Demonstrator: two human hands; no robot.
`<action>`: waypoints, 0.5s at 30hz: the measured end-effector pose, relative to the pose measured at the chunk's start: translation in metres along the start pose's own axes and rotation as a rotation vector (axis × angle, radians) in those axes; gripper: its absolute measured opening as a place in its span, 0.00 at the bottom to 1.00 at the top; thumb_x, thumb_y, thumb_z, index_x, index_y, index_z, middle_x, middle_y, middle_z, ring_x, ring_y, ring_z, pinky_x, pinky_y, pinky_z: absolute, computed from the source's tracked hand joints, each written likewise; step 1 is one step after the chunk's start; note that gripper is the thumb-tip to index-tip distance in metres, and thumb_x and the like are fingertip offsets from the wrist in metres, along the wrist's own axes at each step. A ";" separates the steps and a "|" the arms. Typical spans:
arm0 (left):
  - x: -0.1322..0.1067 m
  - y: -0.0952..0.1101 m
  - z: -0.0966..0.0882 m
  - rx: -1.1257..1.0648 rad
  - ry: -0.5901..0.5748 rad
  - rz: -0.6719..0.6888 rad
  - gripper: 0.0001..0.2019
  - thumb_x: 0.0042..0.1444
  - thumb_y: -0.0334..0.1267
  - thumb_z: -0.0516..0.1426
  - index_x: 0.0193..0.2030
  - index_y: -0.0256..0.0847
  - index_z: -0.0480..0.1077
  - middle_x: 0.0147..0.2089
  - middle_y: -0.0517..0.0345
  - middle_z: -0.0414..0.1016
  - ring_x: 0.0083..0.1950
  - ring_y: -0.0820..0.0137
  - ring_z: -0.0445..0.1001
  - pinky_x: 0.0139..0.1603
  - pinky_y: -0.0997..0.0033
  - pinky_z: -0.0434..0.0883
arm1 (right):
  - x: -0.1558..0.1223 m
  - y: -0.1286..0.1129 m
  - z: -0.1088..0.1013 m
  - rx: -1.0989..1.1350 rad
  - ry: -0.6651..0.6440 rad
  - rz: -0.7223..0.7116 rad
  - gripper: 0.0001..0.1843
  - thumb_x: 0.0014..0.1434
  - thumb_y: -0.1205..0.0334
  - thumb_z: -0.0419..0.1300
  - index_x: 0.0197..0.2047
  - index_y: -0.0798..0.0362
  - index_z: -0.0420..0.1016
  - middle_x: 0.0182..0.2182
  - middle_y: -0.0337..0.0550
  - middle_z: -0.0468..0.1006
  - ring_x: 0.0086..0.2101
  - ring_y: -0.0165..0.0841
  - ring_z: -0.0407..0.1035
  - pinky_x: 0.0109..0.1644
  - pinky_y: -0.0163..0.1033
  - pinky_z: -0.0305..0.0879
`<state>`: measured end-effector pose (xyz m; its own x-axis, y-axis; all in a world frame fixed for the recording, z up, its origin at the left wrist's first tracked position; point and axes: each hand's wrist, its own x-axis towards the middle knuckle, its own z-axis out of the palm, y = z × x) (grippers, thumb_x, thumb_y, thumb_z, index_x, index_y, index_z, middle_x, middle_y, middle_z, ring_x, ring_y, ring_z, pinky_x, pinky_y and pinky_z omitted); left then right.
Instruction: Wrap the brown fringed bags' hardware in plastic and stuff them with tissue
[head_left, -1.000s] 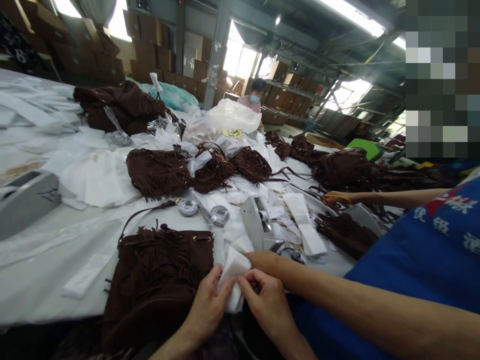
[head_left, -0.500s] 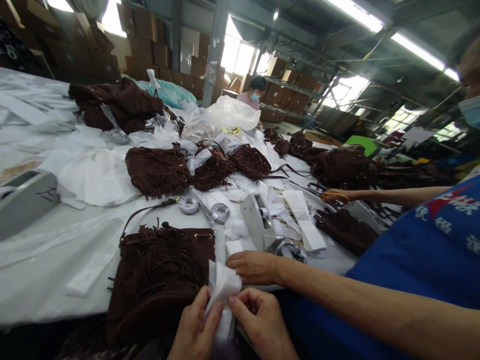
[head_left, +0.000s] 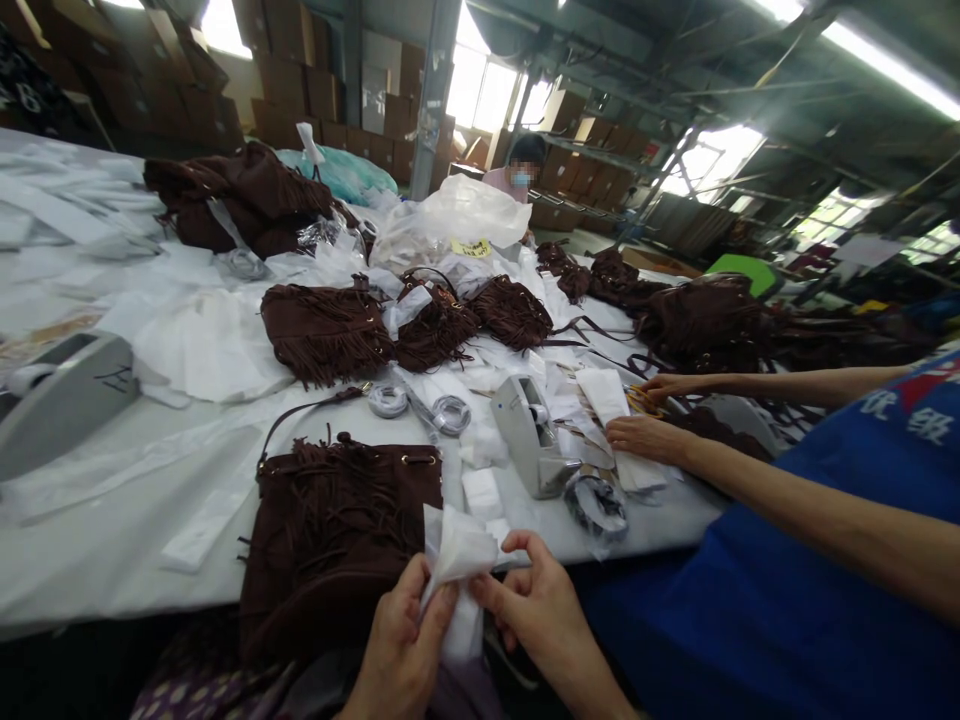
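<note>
Pinched between the thumb and fingers of my left hand (head_left: 409, 635) is a folded piece of thin white wrapping paper (head_left: 463, 545). My right hand (head_left: 547, 610) holds the paper's right edge at its thumb; its index finger is lifted and bent away. Just left of my hands, a dark brown fringed handbag (head_left: 341, 540) lies at the table's front edge, its strap stretched out behind it. Part of the paper hangs below my fingers.
A grey tape dispenser (head_left: 525, 430) and a wrapped dark coil (head_left: 596, 505) sit ahead to the right. A co-worker's hand (head_left: 649, 438) rests over white paper strips, the other by yellow-handled scissors (head_left: 643, 400). More fringed bags (head_left: 326, 335) lie behind. Another dispenser (head_left: 71, 400) stands left.
My right index finger has lifted off the paper, while my left hand keeps its hold. The co-worker's nearer hand has moved away from beside my hands, to the right, onto the paper strips.
</note>
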<state>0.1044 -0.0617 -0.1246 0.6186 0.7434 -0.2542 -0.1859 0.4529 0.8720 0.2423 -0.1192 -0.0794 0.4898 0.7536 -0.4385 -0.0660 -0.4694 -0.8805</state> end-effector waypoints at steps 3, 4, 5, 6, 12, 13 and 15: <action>0.003 0.007 0.001 -0.153 -0.088 -0.078 0.24 0.53 0.53 0.61 0.49 0.37 0.70 0.32 0.54 0.75 0.30 0.70 0.71 0.29 0.76 0.68 | 0.001 0.000 -0.006 0.036 -0.186 0.000 0.27 0.46 0.43 0.67 0.39 0.56 0.67 0.13 0.27 0.64 0.12 0.21 0.52 0.14 0.26 0.49; 0.004 0.009 0.001 -0.188 -0.111 -0.100 0.25 0.51 0.53 0.63 0.49 0.37 0.70 0.34 0.54 0.76 0.30 0.71 0.72 0.29 0.76 0.68 | 0.001 0.000 -0.008 0.038 -0.232 -0.007 0.26 0.48 0.43 0.66 0.37 0.57 0.69 0.14 0.28 0.64 0.12 0.21 0.52 0.15 0.26 0.49; 0.004 0.011 0.001 -0.207 -0.126 -0.118 0.26 0.50 0.53 0.64 0.49 0.36 0.70 0.33 0.53 0.76 0.29 0.71 0.72 0.28 0.76 0.69 | 0.000 0.000 -0.008 0.034 -0.257 -0.016 0.25 0.49 0.43 0.66 0.34 0.57 0.70 0.14 0.29 0.64 0.13 0.20 0.52 0.15 0.26 0.48; 0.004 0.012 0.001 -0.219 -0.138 -0.144 0.26 0.48 0.52 0.65 0.47 0.35 0.70 0.31 0.54 0.75 0.27 0.72 0.71 0.27 0.76 0.69 | 0.000 0.001 -0.008 0.030 -0.261 -0.032 0.24 0.49 0.43 0.66 0.31 0.58 0.70 0.15 0.30 0.64 0.14 0.20 0.52 0.16 0.27 0.47; 0.000 0.015 0.005 -0.372 -0.169 -0.390 0.23 0.49 0.57 0.63 0.40 0.38 0.68 0.15 0.64 0.65 0.11 0.78 0.57 0.11 0.80 0.60 | 0.009 0.015 0.004 0.068 -0.218 -0.312 0.26 0.45 0.40 0.67 0.20 0.56 0.69 0.16 0.33 0.64 0.19 0.24 0.55 0.23 0.31 0.54; 0.001 0.015 0.005 -0.375 -0.151 -0.380 0.24 0.49 0.57 0.62 0.40 0.38 0.68 0.14 0.65 0.64 0.10 0.78 0.56 0.11 0.80 0.59 | 0.011 0.017 0.005 0.039 -0.188 -0.361 0.26 0.47 0.39 0.65 0.20 0.56 0.71 0.16 0.34 0.64 0.20 0.25 0.56 0.24 0.32 0.55; 0.006 0.016 0.004 -0.316 -0.064 -0.292 0.25 0.48 0.57 0.63 0.42 0.38 0.67 0.16 0.65 0.65 0.12 0.77 0.59 0.12 0.79 0.61 | 0.014 0.021 0.008 -0.054 -0.071 -0.432 0.25 0.53 0.41 0.61 0.22 0.56 0.74 0.17 0.36 0.66 0.21 0.27 0.59 0.26 0.32 0.58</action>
<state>0.1083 -0.0523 -0.1106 0.7244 0.5340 -0.4360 -0.2146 0.7757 0.5935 0.2407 -0.1154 -0.1054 0.4018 0.9146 -0.0451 0.1781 -0.1264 -0.9759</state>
